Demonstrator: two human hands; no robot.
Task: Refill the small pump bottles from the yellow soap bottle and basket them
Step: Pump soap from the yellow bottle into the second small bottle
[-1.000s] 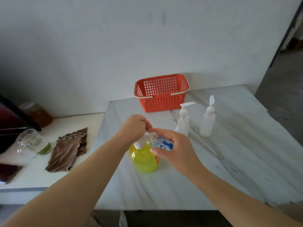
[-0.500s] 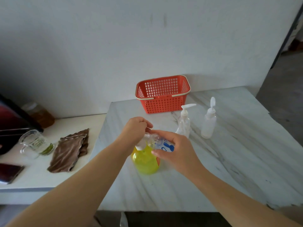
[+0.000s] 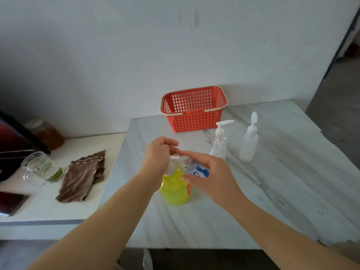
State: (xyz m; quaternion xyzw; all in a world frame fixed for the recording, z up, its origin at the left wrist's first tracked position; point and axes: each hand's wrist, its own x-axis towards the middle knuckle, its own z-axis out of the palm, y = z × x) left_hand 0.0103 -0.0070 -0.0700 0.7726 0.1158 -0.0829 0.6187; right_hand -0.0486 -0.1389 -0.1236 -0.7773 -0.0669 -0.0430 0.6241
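Observation:
The yellow soap bottle (image 3: 175, 189) stands upright on the marble table (image 3: 272, 191), near its front middle. My left hand (image 3: 158, 156) is closed over its white pump head. My right hand (image 3: 208, 175) holds a small clear bottle with a blue print (image 3: 197, 170), tilted sideways with its mouth against the pump's spout. Two more small bottles stand behind to the right: a clear pump bottle (image 3: 220, 142) and a frosted bottle with a flip cap (image 3: 249, 142). The red basket (image 3: 193, 111) sits empty by the wall.
On the lower white counter to the left lie a brown cloth (image 3: 83, 176), a glass mug (image 3: 40, 168), a dark phone (image 3: 11, 201) and a jar of amber stuff (image 3: 46, 134). The marble table's right edge drops to the floor.
Both hands stay on the yellow bottle's pump and the small bottle. Only the view has shifted slightly; the grip and objects look the same.

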